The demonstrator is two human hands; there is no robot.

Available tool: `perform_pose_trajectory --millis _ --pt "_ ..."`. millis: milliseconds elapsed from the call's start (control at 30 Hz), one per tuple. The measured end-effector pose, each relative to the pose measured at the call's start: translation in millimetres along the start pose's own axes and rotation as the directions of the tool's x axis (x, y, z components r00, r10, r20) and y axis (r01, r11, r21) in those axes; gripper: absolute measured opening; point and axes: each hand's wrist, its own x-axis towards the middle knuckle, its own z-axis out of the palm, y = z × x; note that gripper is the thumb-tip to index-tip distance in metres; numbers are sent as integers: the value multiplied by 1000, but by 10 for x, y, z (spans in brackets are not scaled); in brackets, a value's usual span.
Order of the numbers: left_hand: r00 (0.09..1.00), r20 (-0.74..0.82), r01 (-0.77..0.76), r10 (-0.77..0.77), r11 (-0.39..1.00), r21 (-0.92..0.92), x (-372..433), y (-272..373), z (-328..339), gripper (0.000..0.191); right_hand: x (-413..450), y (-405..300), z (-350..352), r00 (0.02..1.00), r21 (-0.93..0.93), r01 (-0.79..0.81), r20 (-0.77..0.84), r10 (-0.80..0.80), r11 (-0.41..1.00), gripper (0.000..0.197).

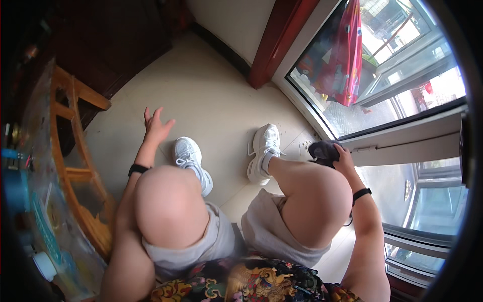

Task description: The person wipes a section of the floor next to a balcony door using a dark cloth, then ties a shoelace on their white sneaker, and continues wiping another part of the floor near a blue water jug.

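Observation:
My left hand is raised over the tiled floor, beyond my left knee, fingers spread and holding nothing. Beside my right knee, my right hand grips a dark, crumpled thing, seemingly fabric; its kind cannot be told. Both wrists wear black bands. Between the hands are my feet in white laced sneakers, the left shoe and the right shoe. I am seated, wearing light grey shorts and a dark top with a colourful pattern.
A wooden frame of a table with a clear cover stands at left. To the right, a glazed door shows a pink patterned cloth behind its glass. A red post meets the pale tiled floor. Dark crumbs lie near the door.

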Motion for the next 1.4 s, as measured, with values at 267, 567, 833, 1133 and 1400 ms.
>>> perform_pose_trajectory --millis 267,567,833,1133,1400 --pt "965 -110 158 -239 861 -484 187 650 -268 65 -609 -200 -285 978 361 -145 -92 190 921 58" --pt "991 -20 105 -130 876 -471 442 872 -283 63 -254 -669 -227 955 486 200 -291 -58 851 60" --pt "990 6 -142 142 989 37 617 1842 -843 65 208 -1937 460 789 377 611 -217 -575 697 59" --pt "927 331 -316 177 844 434 728 2193 -11 65 37 -2397 2034 684 -1 699 293 -668 715 44" --pt "817 576 -348 18 811 469 438 1936 778 66 525 -1529 1965 979 160 164 93 -180 974 45"
